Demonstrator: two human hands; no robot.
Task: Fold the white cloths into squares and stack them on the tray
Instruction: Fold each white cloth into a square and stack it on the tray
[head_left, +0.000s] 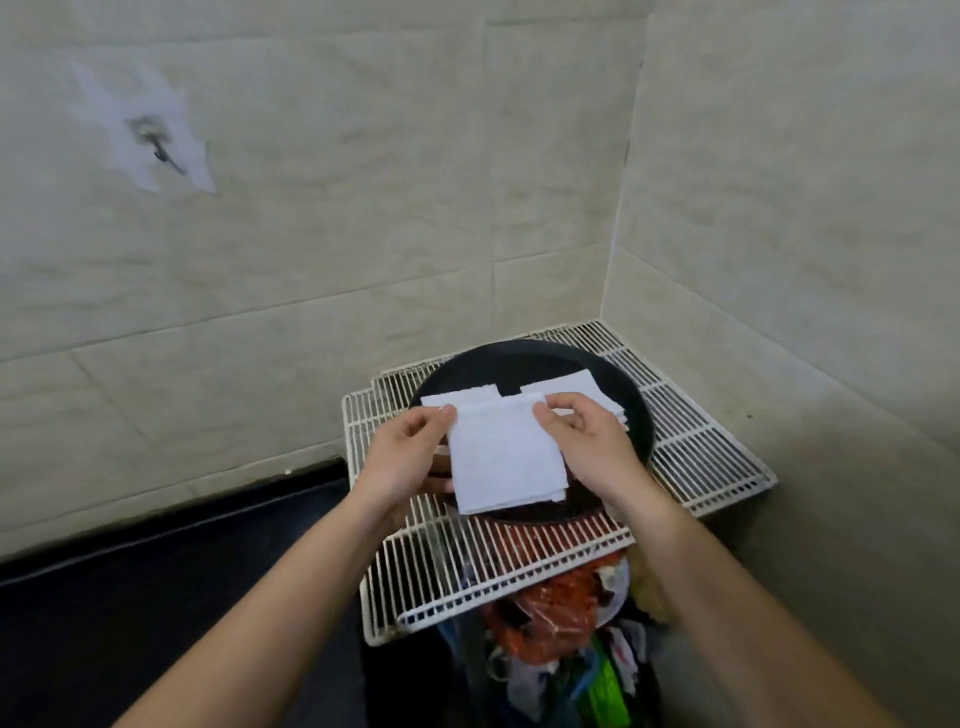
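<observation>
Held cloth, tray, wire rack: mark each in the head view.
held cloth (504, 457), head view, middle of its top face
tray (524, 353), head view, far black rim
wire rack (696, 457), head view, bare right-hand bars

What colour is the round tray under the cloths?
The round tray is black, seen best in the head view.

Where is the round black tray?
In the head view the black tray sits right of centre on the white wire rack in the tiled corner, under the folded cloth both hands hold.
</observation>
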